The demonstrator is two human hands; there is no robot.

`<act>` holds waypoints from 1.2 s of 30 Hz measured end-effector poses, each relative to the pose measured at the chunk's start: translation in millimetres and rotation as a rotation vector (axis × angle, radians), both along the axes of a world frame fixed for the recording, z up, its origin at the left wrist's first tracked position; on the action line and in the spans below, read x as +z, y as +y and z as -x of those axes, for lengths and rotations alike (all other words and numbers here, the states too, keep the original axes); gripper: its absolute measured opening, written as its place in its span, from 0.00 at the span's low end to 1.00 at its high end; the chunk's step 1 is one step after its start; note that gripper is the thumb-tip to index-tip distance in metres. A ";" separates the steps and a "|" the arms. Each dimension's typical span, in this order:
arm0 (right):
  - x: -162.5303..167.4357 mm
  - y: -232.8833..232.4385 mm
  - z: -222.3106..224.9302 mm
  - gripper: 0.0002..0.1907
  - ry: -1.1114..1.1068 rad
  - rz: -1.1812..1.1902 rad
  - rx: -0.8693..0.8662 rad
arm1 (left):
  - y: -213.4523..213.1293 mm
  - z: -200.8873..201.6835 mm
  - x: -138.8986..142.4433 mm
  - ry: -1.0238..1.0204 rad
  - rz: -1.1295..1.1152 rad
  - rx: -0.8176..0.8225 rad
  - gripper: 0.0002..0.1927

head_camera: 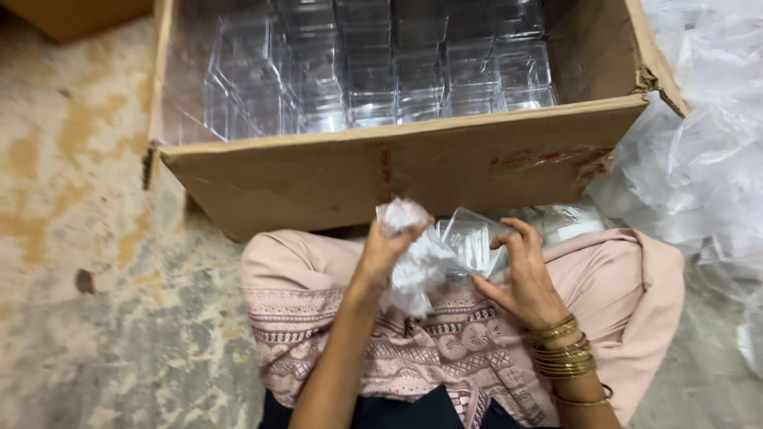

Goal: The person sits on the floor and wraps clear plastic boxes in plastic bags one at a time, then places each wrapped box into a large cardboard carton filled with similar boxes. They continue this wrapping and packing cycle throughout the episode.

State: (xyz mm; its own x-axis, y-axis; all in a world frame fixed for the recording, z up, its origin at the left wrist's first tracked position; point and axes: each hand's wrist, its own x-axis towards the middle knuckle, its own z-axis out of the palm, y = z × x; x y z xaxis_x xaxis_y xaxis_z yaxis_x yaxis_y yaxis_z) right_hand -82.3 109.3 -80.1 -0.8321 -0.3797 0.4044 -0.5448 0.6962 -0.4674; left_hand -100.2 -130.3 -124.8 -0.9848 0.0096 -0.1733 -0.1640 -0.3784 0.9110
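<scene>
My left hand (380,256) grips a crumpled white cloth (409,266) and presses it against a small clear plastic box (470,238). My right hand (520,274), with gold bangles on the wrist, holds that box from the right side. Both hands are above my lap, which is covered by a pink patterned garment (445,342). Just beyond the hands stands a large cardboard carton (397,171) filled with several rows of the same clear plastic boxes (373,71).
A pile of clear plastic bags (699,159) lies to the right of the carton. The floor (87,238) at the left is worn, stained concrete. Another cardboard piece (71,16) shows at the top left corner.
</scene>
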 end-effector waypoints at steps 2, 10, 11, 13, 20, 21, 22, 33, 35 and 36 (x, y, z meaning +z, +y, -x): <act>14.5 2.8 -7.3 0.34 0.036 0.094 -0.010 | 13.5 -19.9 12.6 0.054 -0.112 0.031 0.11; 17.5 -5.2 -37.6 0.09 -0.438 0.410 0.010 | 61.1 -61.8 18.0 -0.017 -0.162 -0.054 0.14; 14.1 -4.3 -36.9 0.10 -0.540 0.516 -0.085 | 62.4 -62.5 14.6 -0.035 -0.115 -0.028 0.14; 9.0 -3.1 -35.0 0.11 -0.736 0.723 -0.281 | 62.0 -63.7 7.1 -0.092 -0.109 0.009 0.16; 10.0 -7.2 -33.1 0.13 -0.290 0.519 0.154 | 61.2 -64.3 -5.5 -0.026 -0.199 -0.066 0.17; 10.1 -8.3 -33.0 0.10 -0.402 0.526 0.091 | 61.3 -63.7 -4.0 -0.050 -0.233 -0.092 0.17; 9.9 -8.6 -33.2 0.09 -0.515 0.533 0.030 | 60.9 -62.7 -1.9 -0.074 -0.265 -0.114 0.17; 4.9 -7.6 -41.7 0.11 -0.480 0.453 -0.097 | 63.0 -66.1 31.5 -0.101 -0.185 -0.005 0.12; 3.3 -6.9 -41.7 0.12 -0.428 0.439 -0.099 | 62.0 -66.1 31.5 -0.074 -0.225 -0.010 0.12; 2.6 -6.0 -41.6 0.12 -0.396 0.420 -0.110 | 61.5 -66.1 30.9 -0.061 -0.235 -0.018 0.11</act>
State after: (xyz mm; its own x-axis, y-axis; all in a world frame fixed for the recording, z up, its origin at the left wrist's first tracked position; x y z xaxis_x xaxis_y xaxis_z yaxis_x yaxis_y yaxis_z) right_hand -40.8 103.3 -77.5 -0.9758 -0.1571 0.1523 -0.2080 0.4495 -0.8687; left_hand -34.0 -68.8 -93.9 -0.9718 0.0745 -0.2237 -0.2251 -0.5751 0.7865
